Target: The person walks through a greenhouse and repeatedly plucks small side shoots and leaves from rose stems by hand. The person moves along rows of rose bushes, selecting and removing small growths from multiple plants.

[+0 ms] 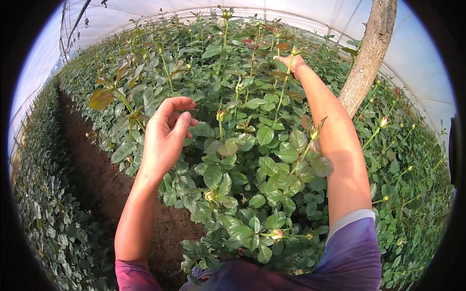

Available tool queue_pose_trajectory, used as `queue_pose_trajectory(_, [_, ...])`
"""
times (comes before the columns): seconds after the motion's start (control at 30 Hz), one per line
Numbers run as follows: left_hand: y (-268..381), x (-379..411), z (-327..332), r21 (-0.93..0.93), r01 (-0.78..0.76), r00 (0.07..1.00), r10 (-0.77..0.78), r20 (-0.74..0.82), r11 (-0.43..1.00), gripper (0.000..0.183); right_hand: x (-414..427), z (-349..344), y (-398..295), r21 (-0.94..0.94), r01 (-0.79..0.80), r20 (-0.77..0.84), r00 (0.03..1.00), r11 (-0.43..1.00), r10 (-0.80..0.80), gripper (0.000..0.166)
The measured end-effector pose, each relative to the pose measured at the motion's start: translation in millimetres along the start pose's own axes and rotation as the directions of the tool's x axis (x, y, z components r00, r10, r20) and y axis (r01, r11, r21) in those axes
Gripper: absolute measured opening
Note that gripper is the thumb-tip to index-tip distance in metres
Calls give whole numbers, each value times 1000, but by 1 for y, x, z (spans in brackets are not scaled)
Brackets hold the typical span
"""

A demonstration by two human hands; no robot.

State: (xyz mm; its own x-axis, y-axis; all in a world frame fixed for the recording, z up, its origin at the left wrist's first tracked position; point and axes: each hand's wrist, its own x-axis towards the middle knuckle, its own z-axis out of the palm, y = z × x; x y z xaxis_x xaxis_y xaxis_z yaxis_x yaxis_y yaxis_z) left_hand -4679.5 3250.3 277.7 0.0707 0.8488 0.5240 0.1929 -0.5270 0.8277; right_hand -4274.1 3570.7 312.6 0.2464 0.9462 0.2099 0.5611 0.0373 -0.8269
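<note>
My left hand is raised over the rose bushes, its fingers loosely curled and apart, with nothing plainly held. Beside it on the left leans a thick rose stem with reddish-green leaves. My right arm stretches far forward into the plants. At its end my right hand is partly hidden behind a tall budded stem and leaves; whether its fingers hold anything cannot be seen. Between my hands stands a short stem with a green rosebud. A pale pink bud hangs low, close to my body.
A rough wooden post leans just right of my right forearm. A bare soil path runs along the left, with another row of bushes beyond it. White plastic greenhouse sheeting spans the back and sides.
</note>
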Motion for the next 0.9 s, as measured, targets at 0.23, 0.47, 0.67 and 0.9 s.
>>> queue_pose_trajectory(0.23, [-41, -3, 44, 45, 117, 954, -125, 273, 992, 35, 59, 9, 26, -223, 87, -41, 994, 971, -98, 24])
queue_pose_trajectory(0.47, [-56, -13, 36, 350, -182, 921, 35, 388, 919, 25, -22, 26, 1, -122, 108, 90, 991, 987, -97, 20])
queue_pose_trajectory(0.67, [-59, -48, 37, 318, -176, 938, 61, 340, 932, 29, -69, 25, 31, 246, 212, 54, 971, 946, -232, 23])
queue_pose_trajectory(0.9, [-55, -137, -12, 210, -252, 961, 269, -57, 945, 29, -88, -37, 68, 541, 191, 18, 971, 819, -238, 37])
